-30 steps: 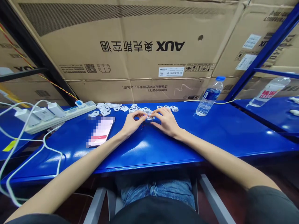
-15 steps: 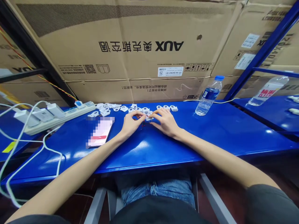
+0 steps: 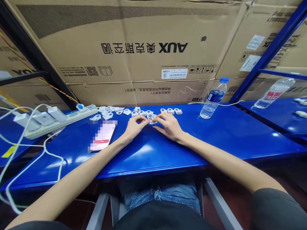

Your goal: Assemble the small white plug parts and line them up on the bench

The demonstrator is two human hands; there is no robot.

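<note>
Small white plastic clip part [image 3: 152,121] pinched btwn left hand [image 3: 133,127] & right hand [image 3: 169,126] fingertips, long axis left-right; facing unclear.

Left hand [image 3: 134,127] and right hand [image 3: 169,125] pinch a small white plastic part [image 3: 152,121] together above the blue table [image 3: 216,140]; more white parts [image 3: 120,111] lie just beyond the grip

On the table [image 3: 216,140], a phone [image 3: 103,135] lies left of both hands [image 3: 153,126], a bottle [image 3: 213,99] right.
</note>
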